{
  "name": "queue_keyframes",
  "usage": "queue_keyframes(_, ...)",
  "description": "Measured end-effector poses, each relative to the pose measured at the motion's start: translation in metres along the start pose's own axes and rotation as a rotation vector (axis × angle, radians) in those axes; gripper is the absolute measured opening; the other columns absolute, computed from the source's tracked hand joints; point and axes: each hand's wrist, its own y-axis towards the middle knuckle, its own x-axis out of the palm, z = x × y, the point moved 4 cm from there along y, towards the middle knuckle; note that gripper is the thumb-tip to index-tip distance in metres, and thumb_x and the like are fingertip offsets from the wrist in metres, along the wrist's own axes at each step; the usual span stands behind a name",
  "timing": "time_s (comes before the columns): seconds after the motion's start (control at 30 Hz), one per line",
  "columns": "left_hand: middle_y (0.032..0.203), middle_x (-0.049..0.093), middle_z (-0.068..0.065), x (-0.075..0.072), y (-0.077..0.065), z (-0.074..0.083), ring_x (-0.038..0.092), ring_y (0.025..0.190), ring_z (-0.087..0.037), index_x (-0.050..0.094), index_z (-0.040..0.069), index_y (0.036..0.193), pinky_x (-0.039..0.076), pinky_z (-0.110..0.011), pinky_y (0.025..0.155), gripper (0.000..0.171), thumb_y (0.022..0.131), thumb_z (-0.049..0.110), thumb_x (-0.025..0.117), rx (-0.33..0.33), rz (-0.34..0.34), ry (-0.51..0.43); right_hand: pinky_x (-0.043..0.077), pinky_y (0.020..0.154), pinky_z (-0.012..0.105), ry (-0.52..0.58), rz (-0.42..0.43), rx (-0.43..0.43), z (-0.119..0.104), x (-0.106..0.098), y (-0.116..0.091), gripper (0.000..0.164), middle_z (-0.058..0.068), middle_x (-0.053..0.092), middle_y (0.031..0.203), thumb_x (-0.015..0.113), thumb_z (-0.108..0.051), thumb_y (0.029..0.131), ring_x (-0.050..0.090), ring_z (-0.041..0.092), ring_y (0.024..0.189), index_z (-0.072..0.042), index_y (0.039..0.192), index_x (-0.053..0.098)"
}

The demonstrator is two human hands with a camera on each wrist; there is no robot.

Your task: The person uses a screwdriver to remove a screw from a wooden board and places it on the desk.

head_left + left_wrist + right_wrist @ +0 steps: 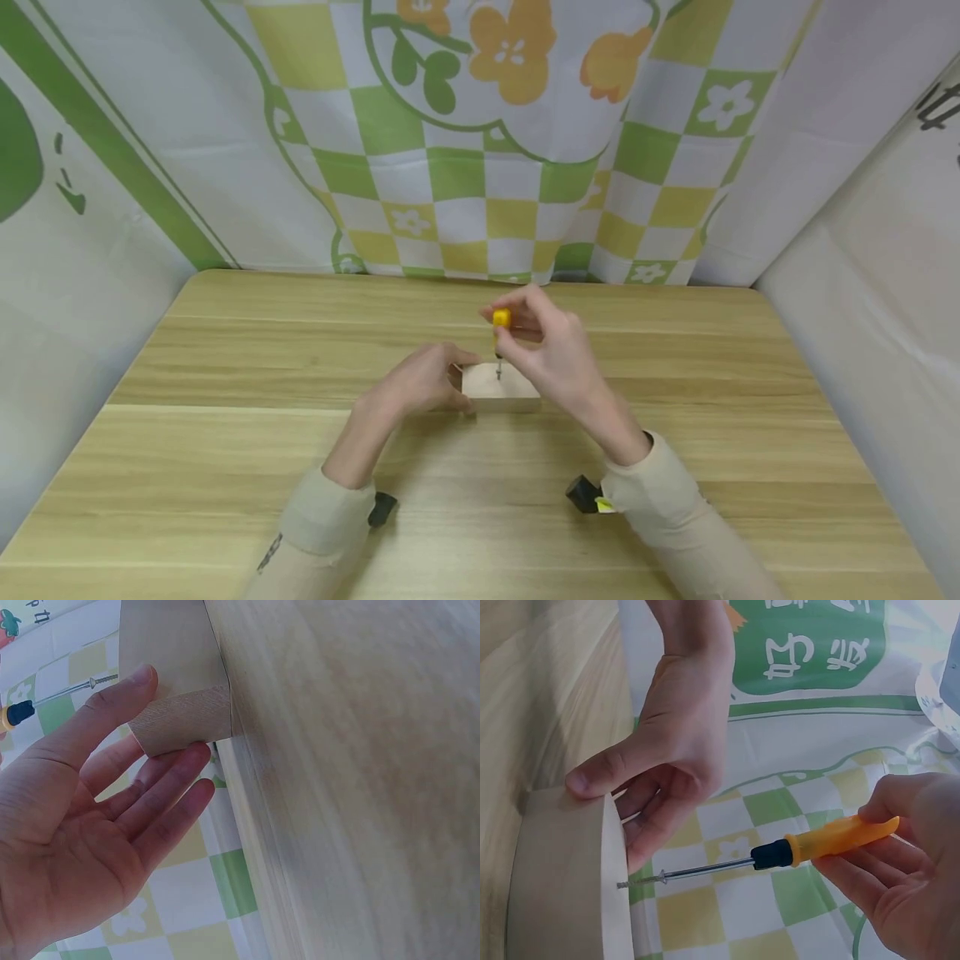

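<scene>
A pale wooden block (480,388) lies on the table in the head view. My left hand (416,383) holds its left end, thumb on the near side and fingers at the far side. In the right wrist view a screw (642,881) stands out of the block's upper face, most of its thread showing. The metal shaft of a yellow screwdriver (836,838) with a dark collar meets the screw head. My right hand (551,350) pinches the screwdriver's handle between thumb and fingers, above the block.
The wood-grain table (225,467) extends on all sides of the block. Behind it hangs a green, yellow and white checked curtain (465,183). Black devices (382,508) sit at both wrists, close over the tabletop.
</scene>
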Motion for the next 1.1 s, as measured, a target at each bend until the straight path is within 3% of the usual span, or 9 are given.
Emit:
queue_keyframes(0.17,0.110,0.073,-0.003,0.0007,-0.0004,-0.0007,0.068,0.097,-0.015,0.064,0.010,0.133,0.055,-0.034,0.089,0.066,0.071,0.010,0.087,-0.003,0.001,0.009,0.061,0.076,0.032,-0.116,0.100,-0.045,0.0013,-0.0014,-0.0021,0.027,0.011,0.065,0.103,0.077,-0.002,0.083,0.069,0.022,0.091,0.000,0.106,0.065)
queue_keyframes(0.37,0.110,0.072,-0.004,0.0004,-0.0004,-0.0004,0.068,0.097,-0.015,0.063,0.010,0.133,0.055,-0.034,0.089,0.067,0.071,0.010,0.087,-0.009,0.007,0.024,0.059,0.070,0.023,-0.162,0.153,-0.082,-0.0026,-0.0026,-0.0013,0.025,0.010,0.064,0.092,0.081,-0.002,0.079,0.071,0.020,0.077,0.001,0.100,0.067)
queue_keyframes(0.7,0.109,0.073,-0.002,0.0003,-0.0005,-0.0001,0.068,0.096,-0.014,0.065,0.012,0.131,0.055,-0.033,0.088,0.064,0.070,0.010,0.087,-0.008,0.004,0.010,0.058,0.072,0.019,-0.101,0.128,-0.105,-0.0057,-0.0025,0.0005,0.020,0.016,0.073,0.099,0.077,0.006,0.080,0.075,0.024,0.083,0.005,0.099,0.069)
queue_keyframes(1.1,0.104,0.074,0.000,0.0003,0.0012,-0.0014,0.069,0.094,-0.013,0.069,0.014,0.126,0.055,-0.033,0.087,0.059,0.070,0.008,0.086,0.018,-0.003,-0.006,0.058,0.085,0.024,-0.033,-0.006,-0.005,-0.0052,0.0028,0.0007,0.025,0.015,0.074,0.107,0.062,0.012,0.085,0.073,0.026,0.100,0.000,0.106,0.066)
